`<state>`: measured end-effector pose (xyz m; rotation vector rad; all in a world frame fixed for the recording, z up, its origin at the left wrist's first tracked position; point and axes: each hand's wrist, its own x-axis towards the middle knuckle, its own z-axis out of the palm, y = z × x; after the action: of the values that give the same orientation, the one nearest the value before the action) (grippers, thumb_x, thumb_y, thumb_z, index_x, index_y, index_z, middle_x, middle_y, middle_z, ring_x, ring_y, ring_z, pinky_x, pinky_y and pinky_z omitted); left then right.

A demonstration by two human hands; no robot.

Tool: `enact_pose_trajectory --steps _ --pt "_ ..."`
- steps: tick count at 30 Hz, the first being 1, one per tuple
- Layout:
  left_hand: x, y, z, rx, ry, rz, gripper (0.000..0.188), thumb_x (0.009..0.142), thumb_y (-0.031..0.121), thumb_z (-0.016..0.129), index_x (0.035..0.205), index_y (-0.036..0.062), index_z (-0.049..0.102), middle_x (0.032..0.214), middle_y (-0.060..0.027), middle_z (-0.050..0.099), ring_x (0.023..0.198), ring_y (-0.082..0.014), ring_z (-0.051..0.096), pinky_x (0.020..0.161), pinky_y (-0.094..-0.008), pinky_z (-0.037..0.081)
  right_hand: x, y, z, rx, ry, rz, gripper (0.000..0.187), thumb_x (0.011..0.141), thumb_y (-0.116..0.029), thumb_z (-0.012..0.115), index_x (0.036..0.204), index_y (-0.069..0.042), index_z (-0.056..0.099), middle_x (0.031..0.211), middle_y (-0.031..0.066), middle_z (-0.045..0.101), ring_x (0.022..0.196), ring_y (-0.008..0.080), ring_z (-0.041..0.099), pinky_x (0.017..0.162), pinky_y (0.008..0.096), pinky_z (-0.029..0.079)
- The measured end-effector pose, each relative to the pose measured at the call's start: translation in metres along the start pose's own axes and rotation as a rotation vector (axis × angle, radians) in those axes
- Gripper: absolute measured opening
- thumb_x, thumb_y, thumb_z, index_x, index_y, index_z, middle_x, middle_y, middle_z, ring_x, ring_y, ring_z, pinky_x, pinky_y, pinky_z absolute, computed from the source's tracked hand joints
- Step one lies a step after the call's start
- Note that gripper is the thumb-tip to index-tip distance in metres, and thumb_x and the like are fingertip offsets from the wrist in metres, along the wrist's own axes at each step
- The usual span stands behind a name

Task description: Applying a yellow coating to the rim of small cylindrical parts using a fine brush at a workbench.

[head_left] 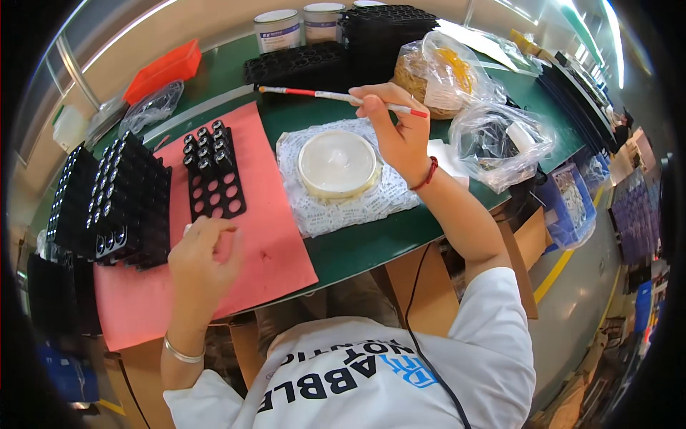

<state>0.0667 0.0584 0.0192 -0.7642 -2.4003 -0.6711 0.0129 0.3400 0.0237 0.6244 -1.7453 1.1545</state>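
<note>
My right hand (400,129) is closed round the handle of a thin red-and-white brush (307,92), raised above the table. Its dark tip points left. Beneath and left of that hand, a round white dish (338,163) holding pale, glossy contents sits on a crumpled printed sheet (304,214). My left hand (200,261) hovers over the pink mat (271,250) with its fingers curled; a small pale bit shows at its far side, too unclear to name. Just beyond it lies a black tray (214,187) with round holes, its far rows filled with small shiny-topped black cylinders.
Stacked black trays (128,207) of similar cylinders stand at the left. Along the back are an orange bin (163,71), white tins (277,32) and black hole trays (296,66). Clear plastic bags (500,146) and a bag of yellowish bands (443,75) lie at the right.
</note>
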Motion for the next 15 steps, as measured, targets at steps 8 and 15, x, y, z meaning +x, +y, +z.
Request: enact_pose_trajectory --steps 8,15 --pt "0.038 -0.019 0.006 0.033 -0.108 -0.031 0.011 0.067 0.014 0.062 0.071 0.0061 0.056 0.056 -0.0054 0.045 0.048 -0.0183 0.044 0.046 -0.0288 0.036 -0.001 0.010 0.001 -0.023 0.031 0.122 0.017 0.084 -0.014 0.050 0.090 -0.003 0.060 0.078 0.0055 0.060 0.059 0.0087 0.055 0.053 0.0189 0.041" --pt "0.063 -0.060 0.013 0.475 -0.051 -0.308 0.031 0.068 0.033 0.060 0.076 0.0042 0.055 0.073 -0.0103 0.059 0.068 -0.0289 0.058 0.058 -0.0389 0.047 -0.004 0.012 0.009 -0.047 -0.025 0.133 0.015 0.084 -0.012 0.049 0.091 -0.003 0.060 0.081 0.0065 0.059 0.059 0.0096 0.055 0.054 0.0194 0.041"
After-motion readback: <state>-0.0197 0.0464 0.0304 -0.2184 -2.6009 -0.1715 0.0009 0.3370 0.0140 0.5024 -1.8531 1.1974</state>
